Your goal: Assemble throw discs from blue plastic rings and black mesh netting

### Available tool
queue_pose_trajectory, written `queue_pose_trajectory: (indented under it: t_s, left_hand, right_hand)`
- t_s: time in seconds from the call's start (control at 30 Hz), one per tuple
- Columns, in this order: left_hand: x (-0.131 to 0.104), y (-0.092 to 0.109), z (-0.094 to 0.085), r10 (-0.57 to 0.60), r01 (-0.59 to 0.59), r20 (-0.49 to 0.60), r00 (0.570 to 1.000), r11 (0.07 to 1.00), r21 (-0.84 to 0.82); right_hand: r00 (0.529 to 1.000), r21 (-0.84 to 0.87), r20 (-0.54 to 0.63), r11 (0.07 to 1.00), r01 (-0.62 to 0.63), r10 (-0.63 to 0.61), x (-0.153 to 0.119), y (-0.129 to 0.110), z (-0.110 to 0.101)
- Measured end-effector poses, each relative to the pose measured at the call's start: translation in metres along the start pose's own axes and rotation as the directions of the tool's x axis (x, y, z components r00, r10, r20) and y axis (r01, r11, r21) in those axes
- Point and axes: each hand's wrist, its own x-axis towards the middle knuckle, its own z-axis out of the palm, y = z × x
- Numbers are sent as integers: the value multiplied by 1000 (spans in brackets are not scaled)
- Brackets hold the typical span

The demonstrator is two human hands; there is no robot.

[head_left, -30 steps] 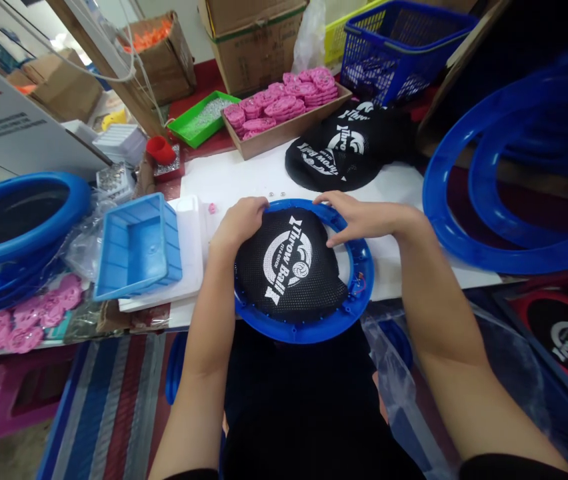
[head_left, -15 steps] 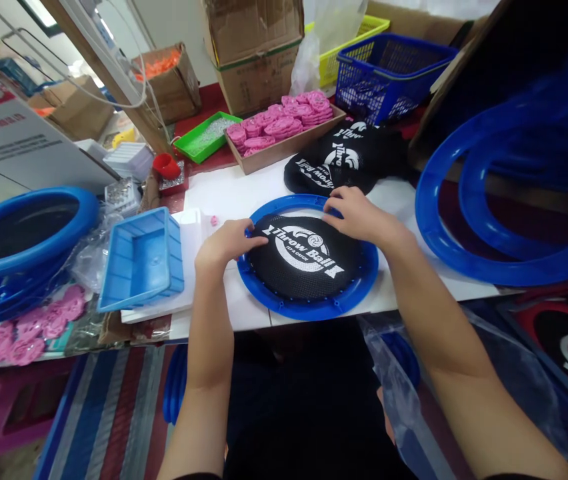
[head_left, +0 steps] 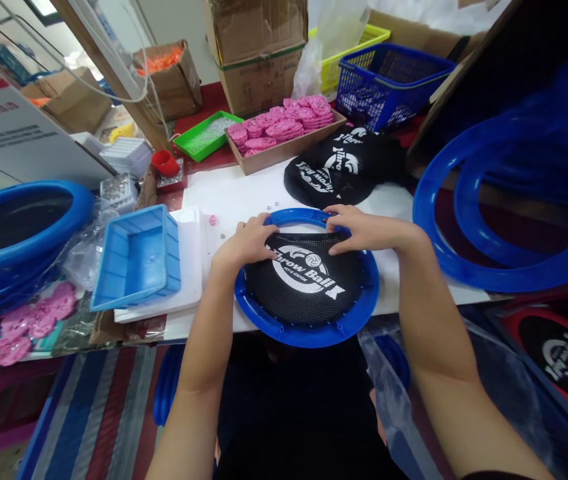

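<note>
Two hands on one ring: left hand (head_left: 250, 243) at its far left, right hand (head_left: 357, 228) at its far right. Blue ring (head_left: 309, 335) lies flat on the white worktop (head_left: 234, 190), directly under the grip; black mesh disc (head_left: 289, 303) sits inside it. Each thumb is on the mesh, fingers bent over the far rim. Looks like that spread lets them steady the ring and control the mesh edge together. Between the hands the mesh falls short of the far rim, white showing through the gap; nearer the body it lies close along the rim.

Spare black mesh pieces (head_left: 344, 173) are piled just beyond the grip, pink pieces (head_left: 287, 127) in a carton farther past them, probably for easy reach. Larger blue rings (head_left: 437, 247) right of the grip, blue tray (head_left: 169, 257) left of it.

Hard to see: fingertip undersides hidden, so can't tell whether either hand is clenched on mesh, on ring, or only pressing. Left thumb covers the start of the lettering. Right hand blocks part of the far rim. Larger rings fade into dark shadow; contents of the plastic bag (head_left: 384, 393) below right of the grip unclear.
</note>
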Motion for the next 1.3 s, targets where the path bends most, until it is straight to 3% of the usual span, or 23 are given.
queue_pose_trajectory:
  t_s: [0.13,0.27,0.47,0.6,0.77,0.97,1.17,1.3]
  left_hand:
    - [0,-1,-4,40,-40,-8,999,998,-48]
    - [5,-7,-6,90,-103,-92,992,984,-143]
    - [10,-16,-7,-30,-44,-271,962,964,-262]
    - [10,-18,-6,11,-80,-205,979,939,-335]
    - [10,-14,-3,99,-126,-128,987,967,-220]
    - [12,-12,1,49,-74,-124,991,976,-204]
    - [15,-16,-2,-39,-31,-173,984,922,-387]
    - [17,-16,-2,-69,-21,-203,977,912,-409]
  right_hand:
    - [999,-10,-33,999,-38,38,3,-7,3]
    - [998,-14,-38,999,-41,40,7,-11,5]
    - [998,39,-55,999,-32,34,2,-11,-4]
    - [999,55,-45,998,30,-27,-1,-8,-8]
    - [998,77,-34,995,63,-61,-1,-4,-10]
    - [999,69,-43,997,-16,19,-3,0,-13]
    - [995,82,-74,995,-60,66,-5,-2,-15]
    - [991,111,-101,991,-74,85,-5,1,-14]
